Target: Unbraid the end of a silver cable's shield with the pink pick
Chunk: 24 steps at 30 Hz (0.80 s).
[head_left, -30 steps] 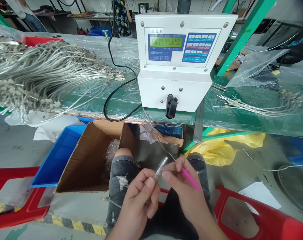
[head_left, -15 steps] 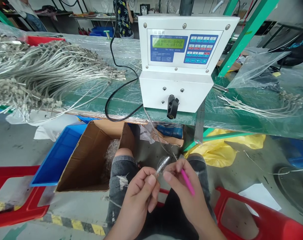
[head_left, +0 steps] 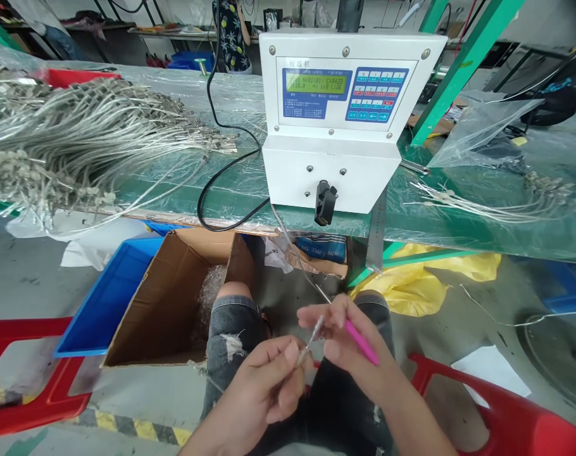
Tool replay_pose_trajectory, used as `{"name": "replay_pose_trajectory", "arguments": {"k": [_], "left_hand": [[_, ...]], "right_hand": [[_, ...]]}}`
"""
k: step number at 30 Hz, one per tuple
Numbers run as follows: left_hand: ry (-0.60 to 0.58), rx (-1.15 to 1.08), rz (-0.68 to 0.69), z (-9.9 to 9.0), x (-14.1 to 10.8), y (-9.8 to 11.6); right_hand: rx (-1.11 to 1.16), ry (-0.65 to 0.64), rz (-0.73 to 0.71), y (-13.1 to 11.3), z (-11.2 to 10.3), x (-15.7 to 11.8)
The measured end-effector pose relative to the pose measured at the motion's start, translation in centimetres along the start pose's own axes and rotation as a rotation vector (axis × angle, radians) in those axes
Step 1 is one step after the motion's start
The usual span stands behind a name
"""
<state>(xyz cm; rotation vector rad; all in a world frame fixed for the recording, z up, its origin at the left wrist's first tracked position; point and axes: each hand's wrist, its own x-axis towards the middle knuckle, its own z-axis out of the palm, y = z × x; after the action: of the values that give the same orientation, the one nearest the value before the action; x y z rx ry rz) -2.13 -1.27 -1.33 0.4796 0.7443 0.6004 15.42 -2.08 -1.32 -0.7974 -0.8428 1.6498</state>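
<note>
From my remote seat, what matters is the small gap in front of me between the two hands, above the lap. My left hand (head_left: 276, 380) has its thumb and index finger pinched around a silvery cable end (head_left: 315, 332), and the free tip stands out past them, up and to the right. Its long axis runs slantwise away from the left fingers and straight toward my right hand (head_left: 352, 339) – the tip sits among those fingertips, though I cannot tell whether they touch it.

The left fingers are the nearer ones, since they carry the piece. The right fingers keep a slim pink-handled tool (head_left: 363, 342) tucked in the hand, while its thumb and foremost fingers stand a little apart around the silvery tip. The tool's thin metal shaft points up and to the left, so it leans across the cable's line rather than along it.

Beyond the knees, the green surface (head_left: 463, 235) bears a white twisting machine (head_left: 330, 149); its black chuck (head_left: 325, 204) faces me, well apart from the cable end. A heap of pale cables (head_left: 112, 130) lies to the left – well away from both hands.
</note>
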Motion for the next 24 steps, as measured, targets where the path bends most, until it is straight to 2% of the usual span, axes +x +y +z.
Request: {"name": "replay_pose_trajectory", "arguments": {"k": [3,10,18,21,24], "left_hand": [[-0.019,-0.009,-0.016,-0.1,0.1,-0.1],[-0.001,-0.029,0.025,0.1,0.2,-0.4],[0.029,-0.059,0.102,0.3,0.4,-0.4],[0.068,0.034,0.162,0.1,0.4,-0.3],[0.108,0.159,0.216,-0.2,0.3,0.0]], "right_hand": [[0.025,-0.009,-0.021,0.0,0.4,0.2],[-0.075,0.211,-0.094,0.5,0.8,0.2],[-0.07,0.237,-0.217,2.2,1.4,-1.0],[-0.006,0.299,-0.314,2.6,0.9,-1.3],[-0.026,0.433,-0.452,1.9,0.0,-1.4]]}}
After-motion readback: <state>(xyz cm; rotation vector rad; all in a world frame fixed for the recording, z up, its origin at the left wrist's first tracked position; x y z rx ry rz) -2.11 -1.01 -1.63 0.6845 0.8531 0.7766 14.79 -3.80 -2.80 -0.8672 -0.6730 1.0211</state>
